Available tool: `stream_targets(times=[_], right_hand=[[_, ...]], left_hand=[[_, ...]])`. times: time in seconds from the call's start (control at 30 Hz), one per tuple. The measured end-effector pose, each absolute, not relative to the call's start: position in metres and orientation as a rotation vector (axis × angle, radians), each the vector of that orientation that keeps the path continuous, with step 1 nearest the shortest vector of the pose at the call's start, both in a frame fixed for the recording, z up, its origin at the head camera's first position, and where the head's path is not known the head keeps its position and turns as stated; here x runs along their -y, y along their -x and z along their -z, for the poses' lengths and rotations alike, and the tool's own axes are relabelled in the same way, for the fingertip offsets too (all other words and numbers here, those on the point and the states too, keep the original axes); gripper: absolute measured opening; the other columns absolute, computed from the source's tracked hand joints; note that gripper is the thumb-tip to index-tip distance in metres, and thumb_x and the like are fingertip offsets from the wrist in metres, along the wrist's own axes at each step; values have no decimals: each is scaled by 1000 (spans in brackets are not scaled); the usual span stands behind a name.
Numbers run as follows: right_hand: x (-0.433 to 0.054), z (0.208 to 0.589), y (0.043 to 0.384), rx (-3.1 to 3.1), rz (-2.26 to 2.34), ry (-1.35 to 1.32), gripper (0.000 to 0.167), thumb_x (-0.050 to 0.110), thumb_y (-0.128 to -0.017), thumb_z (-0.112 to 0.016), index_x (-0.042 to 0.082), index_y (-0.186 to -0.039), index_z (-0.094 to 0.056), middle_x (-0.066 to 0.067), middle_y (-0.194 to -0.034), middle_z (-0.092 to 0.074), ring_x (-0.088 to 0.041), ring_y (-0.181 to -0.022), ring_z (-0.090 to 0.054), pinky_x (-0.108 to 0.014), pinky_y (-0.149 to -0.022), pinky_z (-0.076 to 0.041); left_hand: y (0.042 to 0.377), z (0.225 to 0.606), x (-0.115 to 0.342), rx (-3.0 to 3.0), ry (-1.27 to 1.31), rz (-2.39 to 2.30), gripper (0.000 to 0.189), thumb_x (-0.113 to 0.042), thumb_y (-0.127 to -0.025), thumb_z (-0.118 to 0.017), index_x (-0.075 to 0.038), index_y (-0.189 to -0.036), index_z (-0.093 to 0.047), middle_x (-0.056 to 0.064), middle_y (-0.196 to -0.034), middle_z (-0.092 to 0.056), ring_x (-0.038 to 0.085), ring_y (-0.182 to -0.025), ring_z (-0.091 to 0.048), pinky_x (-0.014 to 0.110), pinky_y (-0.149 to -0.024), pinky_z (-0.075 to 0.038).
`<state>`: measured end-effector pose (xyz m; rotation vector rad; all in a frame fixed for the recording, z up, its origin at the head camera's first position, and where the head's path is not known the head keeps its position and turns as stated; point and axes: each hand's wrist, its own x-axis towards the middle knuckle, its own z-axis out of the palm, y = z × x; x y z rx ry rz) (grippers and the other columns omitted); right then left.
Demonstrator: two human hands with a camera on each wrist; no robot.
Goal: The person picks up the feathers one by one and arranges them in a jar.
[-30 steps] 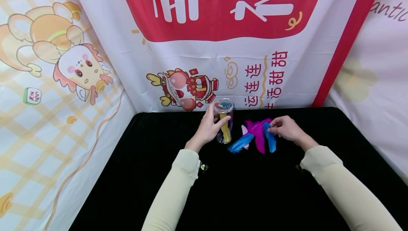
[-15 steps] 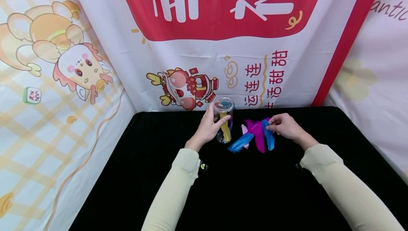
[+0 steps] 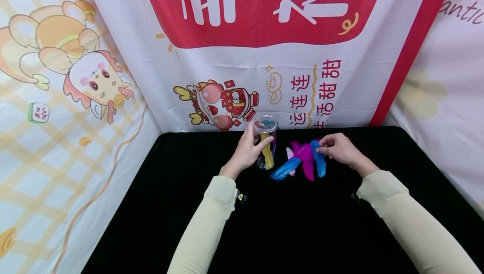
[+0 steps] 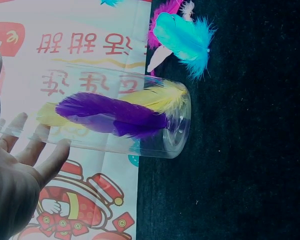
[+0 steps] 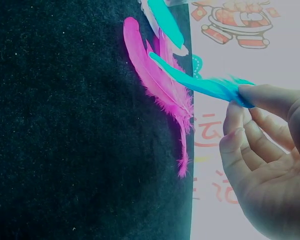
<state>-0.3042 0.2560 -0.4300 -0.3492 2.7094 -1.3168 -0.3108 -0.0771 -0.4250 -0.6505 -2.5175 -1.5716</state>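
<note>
My left hand (image 3: 247, 148) grips a clear plastic jar (image 3: 266, 126) that stands upright near the table's back edge. Through its wall, the left wrist view shows a purple feather (image 4: 110, 115) and a yellow feather (image 4: 162, 97). Between thumb and fingertips my right hand (image 3: 339, 150) pinches a blue feather (image 3: 319, 162); in the right wrist view this blue feather (image 5: 205, 86) points away from the fingers. Magenta feathers (image 3: 307, 162) lie beside it, partly overlapped. A second blue feather (image 3: 286, 169) rests nearer the jar, over a pale pink feather (image 3: 290, 153).
Black cloth covers the table (image 3: 295, 232). Right behind its back edge hangs a white and red printed curtain (image 3: 234, 64), with another patterned curtain (image 3: 56, 139) along the left side.
My right hand has shifted slightly up and to the left with the pinched blue feather, which has risen a little. The left hand and the jar have stayed put.
</note>
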Motion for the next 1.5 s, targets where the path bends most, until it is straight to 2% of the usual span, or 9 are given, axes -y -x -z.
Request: stream_targets(times=[0.23, 0.53, 0.77, 1.0, 1.2, 1.5], right_hand=[[-256, 426, 304, -2717, 1318, 347, 20, 16, -95, -75, -3, -102, -72, -11, -88, -71, -21, -69, -61, -31, -59, -54], [-252, 424, 305, -2721, 1318, 331, 19, 17, -96, -74, -1, -102, -73, -10, -88, -71, -27, -73, -62, -34, -61, -55], [-251, 420, 304, -2724, 1320, 338, 20, 17, -95, -75, -2, -103, -73, -12, -90, -72, -15, -69, -60, -31, -60, -54], [-250, 418, 305, -2710, 1322, 333, 21, 17, -95, -75, -2, -104, -73, -11, -90, -72, -23, -72, -62, -31, -61, -54], [-248, 414, 304, -2703, 1335, 332, 21, 17, -95, -75, -2, -104, -72, -11, -91, -72, -16, -70, -61, -28, -61, -54], [-249, 415, 306, -2678, 1348, 325, 24, 16, -97, -73, -5, -108, -71, -15, -94, -73, -19, -72, -62, -28, -62, -54]], left_hand=[[312, 425, 77, 2510, 662, 1586, 75, -36, -101, -66, -17, -159, -23, 9, -149, -43, 27, -137, -51, 49, -108, -47], [312, 426, 77, 2512, 659, 1584, 79, -44, -100, -65, -17, -160, -22, 8, -151, -42, 27, -136, -51, 49, -109, -46], [312, 426, 78, 2515, 655, 1588, 78, -46, -100, -65, -18, -160, -23, 8, -150, -43, 26, -136, -51, 49, -109, -46], [313, 427, 78, 2522, 665, 1580, 77, -47, -100, -65, -18, -158, -24, 7, -150, -42, 27, -136, -51, 48, -109, -46], [311, 426, 78, 2521, 657, 1581, 76, -46, -100, -65, -18, -158, -25, 7, -151, -42, 27, -136, -51, 48, -109, -46], [310, 426, 77, 2509, 661, 1590, 76, -47, -100, -65, -18, -158, -25, 8, -150, -43, 27, -136, -51, 48, -109, -46]])
